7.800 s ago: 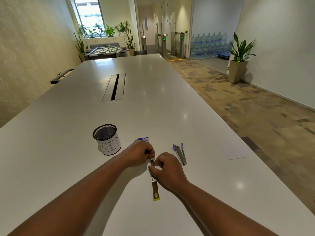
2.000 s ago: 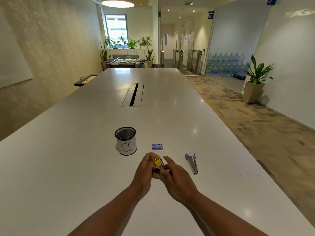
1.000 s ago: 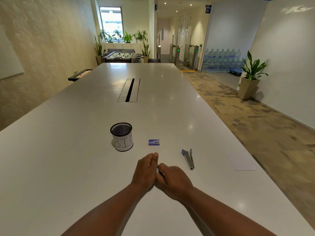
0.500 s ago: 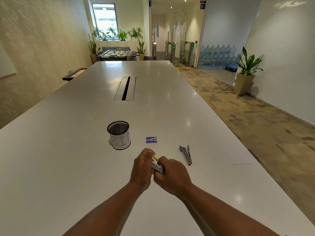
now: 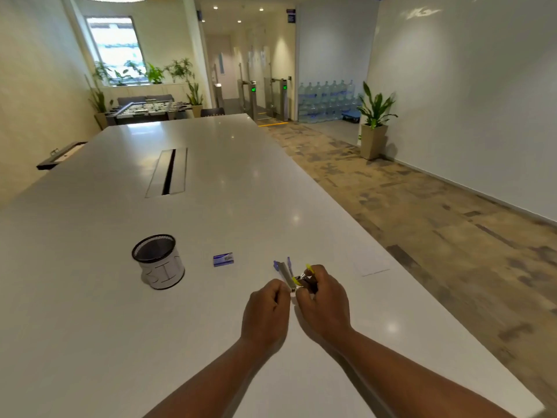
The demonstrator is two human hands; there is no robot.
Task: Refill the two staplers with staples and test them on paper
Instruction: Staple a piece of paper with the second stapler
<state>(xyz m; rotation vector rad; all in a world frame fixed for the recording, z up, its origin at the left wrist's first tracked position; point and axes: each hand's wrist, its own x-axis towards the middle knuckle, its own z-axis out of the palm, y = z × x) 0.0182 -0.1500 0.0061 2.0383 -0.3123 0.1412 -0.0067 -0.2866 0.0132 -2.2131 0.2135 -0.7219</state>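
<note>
Head view: the right hand [image 5: 324, 300] is clamped around the yellow stapler [image 5: 303, 277], held just above the bench [image 5: 90, 327]. The left hand [image 5: 266, 310] is curled with its fingertips at the near end of the blue stapler [image 5: 284, 271], which lies open on the bench; whether that grip pinches it I cannot tell. The staple box [image 5: 223, 259] sits near the bin [image 5: 158, 261], and the paper [image 5: 372, 263] lies untouched to the right. The blue stapler likely still needs filling; testing on paper remains.

Yellow-trimmed stapler [image 5: 302, 278], blue-trimmed stapler [image 5: 282, 267], blue staple box [image 5: 223, 259], black mesh bin [image 5: 158, 261], white table [image 5: 90, 312]
</note>
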